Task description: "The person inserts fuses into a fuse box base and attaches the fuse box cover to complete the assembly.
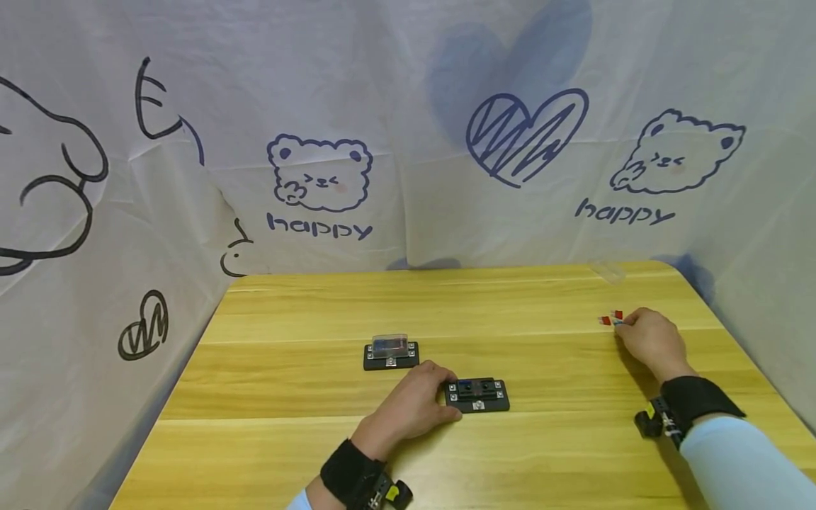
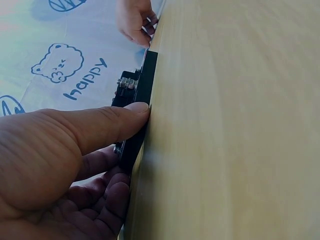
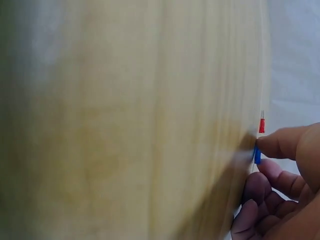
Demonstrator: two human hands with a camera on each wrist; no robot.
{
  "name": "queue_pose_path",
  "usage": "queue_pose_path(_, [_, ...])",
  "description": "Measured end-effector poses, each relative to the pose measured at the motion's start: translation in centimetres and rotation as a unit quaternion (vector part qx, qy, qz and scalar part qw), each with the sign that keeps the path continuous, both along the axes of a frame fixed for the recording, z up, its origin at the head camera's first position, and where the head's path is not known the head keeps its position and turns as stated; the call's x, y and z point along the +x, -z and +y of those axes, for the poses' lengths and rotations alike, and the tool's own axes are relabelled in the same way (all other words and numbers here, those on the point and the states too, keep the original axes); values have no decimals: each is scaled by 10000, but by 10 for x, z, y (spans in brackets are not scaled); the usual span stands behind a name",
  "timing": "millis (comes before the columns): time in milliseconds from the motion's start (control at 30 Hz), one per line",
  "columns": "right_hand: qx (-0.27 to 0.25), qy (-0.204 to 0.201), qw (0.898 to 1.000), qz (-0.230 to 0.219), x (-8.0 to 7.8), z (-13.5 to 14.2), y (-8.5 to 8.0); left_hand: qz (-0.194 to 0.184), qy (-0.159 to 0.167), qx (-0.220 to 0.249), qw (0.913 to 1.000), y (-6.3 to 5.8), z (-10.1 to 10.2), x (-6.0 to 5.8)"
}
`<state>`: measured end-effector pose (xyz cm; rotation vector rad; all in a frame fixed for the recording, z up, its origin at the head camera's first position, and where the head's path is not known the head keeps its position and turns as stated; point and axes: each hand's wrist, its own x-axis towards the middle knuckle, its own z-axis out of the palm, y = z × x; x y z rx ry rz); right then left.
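My left hand (image 1: 416,402) grips the left end of a black fuse block (image 1: 478,395) that lies on the table without a cover. In the left wrist view the thumb presses the near edge of the fuse block (image 2: 145,80), with fingers curled at its far side. At the right, my right hand (image 1: 655,343) pinches a blue blade fuse (image 3: 257,154) between thumb and index finger, low at the table surface. Two red blade fuses, one nearer (image 1: 605,321) and one farther (image 1: 618,314), lie beside those fingertips.
A second fuse block (image 1: 392,350) with a clear cover on it sits behind the left hand. A loose clear plastic cover (image 1: 607,271) lies near the back right edge of the wooden table (image 1: 287,382). White cloth (image 1: 408,127) with drawings hangs behind and at both sides.
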<state>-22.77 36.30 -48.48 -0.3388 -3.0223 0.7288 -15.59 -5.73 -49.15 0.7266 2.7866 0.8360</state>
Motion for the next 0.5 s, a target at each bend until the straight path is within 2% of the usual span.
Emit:
queue_pose_path(267, [-264, -224, 9980, -531, -4, 3, -3, -17, -6, -21, 10000, -2, 0, 1])
queue_pose_path(400, [-204, -360, 9957, -828, -6, 3, -6, -43, -11, -23, 10000, -2, 0, 1])
queue_pose_path(500, [-120, -452, 9953, -851, -6, 3, -8, -55, -22, -47, 10000, -1, 0, 0])
